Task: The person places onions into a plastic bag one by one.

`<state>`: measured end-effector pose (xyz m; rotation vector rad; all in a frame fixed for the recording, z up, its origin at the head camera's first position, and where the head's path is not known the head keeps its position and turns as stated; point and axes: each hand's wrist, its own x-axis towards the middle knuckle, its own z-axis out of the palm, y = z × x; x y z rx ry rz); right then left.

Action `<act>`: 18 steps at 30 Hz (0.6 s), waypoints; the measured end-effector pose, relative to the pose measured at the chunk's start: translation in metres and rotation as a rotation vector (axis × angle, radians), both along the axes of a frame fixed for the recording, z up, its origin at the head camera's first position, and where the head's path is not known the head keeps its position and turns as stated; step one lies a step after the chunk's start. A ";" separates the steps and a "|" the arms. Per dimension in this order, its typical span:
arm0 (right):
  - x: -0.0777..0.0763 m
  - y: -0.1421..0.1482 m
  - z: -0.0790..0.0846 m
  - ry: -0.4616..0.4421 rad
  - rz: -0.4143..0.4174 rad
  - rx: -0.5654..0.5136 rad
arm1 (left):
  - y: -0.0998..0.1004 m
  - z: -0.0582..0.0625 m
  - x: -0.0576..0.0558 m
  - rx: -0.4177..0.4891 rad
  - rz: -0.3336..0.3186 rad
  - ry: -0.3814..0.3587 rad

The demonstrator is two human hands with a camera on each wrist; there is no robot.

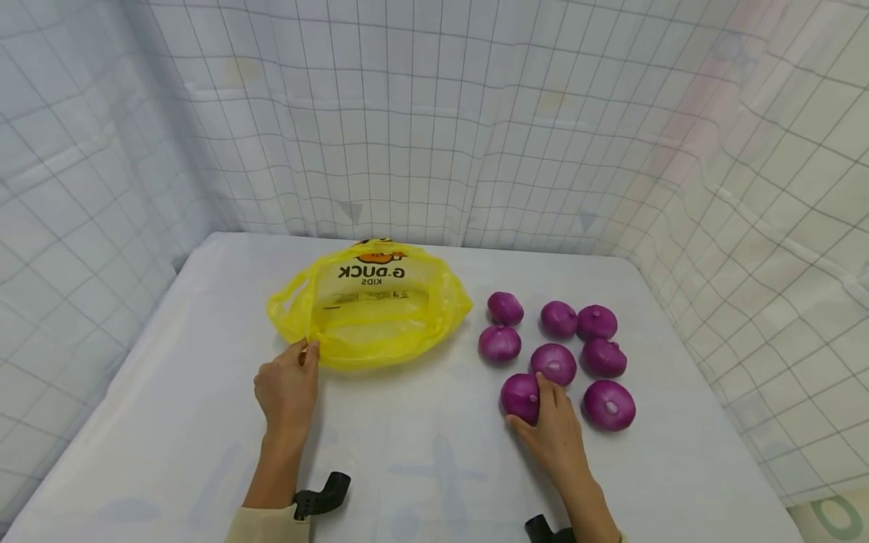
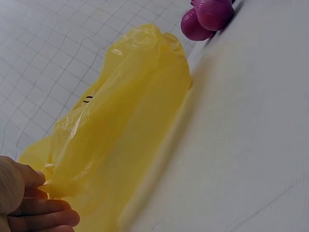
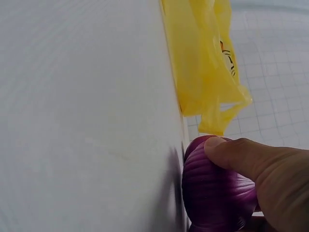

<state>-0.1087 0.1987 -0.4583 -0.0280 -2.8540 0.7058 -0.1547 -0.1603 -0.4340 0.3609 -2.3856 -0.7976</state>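
A yellow plastic bag (image 1: 370,309) with a duck print lies spread at the left middle of the table, its mouth held wide. My left hand (image 1: 288,381) pinches the bag's near left rim between thumb and fingertips; in the left wrist view that hand (image 2: 36,203) is at the lower left corner. On the right, my right hand (image 1: 553,426) grips a purple onion (image 1: 520,397), fingers over its far right side and thumb at its near side. The right wrist view shows the thumb (image 3: 236,153) pressed on the ribbed onion (image 3: 212,188), close by the tabletop.
Several other purple onions stand to the right and behind the gripped one, including one onion (image 1: 609,405) right of the hand and one (image 1: 553,364) just behind it. A white cloth covers the table (image 1: 421,460). Grid-patterned curtains (image 1: 407,136) enclose the back and sides.
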 end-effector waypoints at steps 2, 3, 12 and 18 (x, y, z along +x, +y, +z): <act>-0.001 -0.002 0.002 0.024 0.013 0.001 | -0.001 0.000 0.001 0.001 0.003 -0.012; -0.002 -0.003 0.003 0.039 0.022 0.001 | -0.002 0.000 0.001 0.000 0.005 -0.014; -0.023 -0.033 0.047 0.082 0.145 -0.060 | -0.003 -0.001 0.003 0.006 0.019 0.002; -0.050 -0.065 0.078 0.104 0.228 -0.134 | -0.001 -0.003 0.001 0.016 0.009 -0.007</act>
